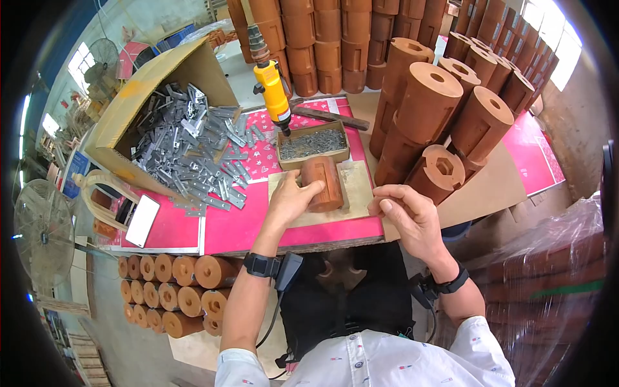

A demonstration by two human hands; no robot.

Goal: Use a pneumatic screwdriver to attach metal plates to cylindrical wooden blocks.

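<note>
A reddish-brown wooden cylinder (322,184) lies on its side on a pale board (358,184). My left hand (288,203) is closed on its left end, thumb and fingers pressed to the wood. To the right of the cylinder, apart from it, my right hand (412,218) is pinched at thumb and forefinger; whatever is between the tips is too small to make out. Just behind the cylinder stands a shallow cardboard box of small metal screws (314,143). A yellow power screwdriver (273,93) hangs upright, its bit close to that box's left rim.
A tipped carton (122,122) spills flat metal brackets (193,145) across the pink table covering (245,227). A hammer (332,118) lies behind the screw box. Stacked brown cylinders (429,97) crowd the right and back. More cylinders (187,274) sit below the table's left edge.
</note>
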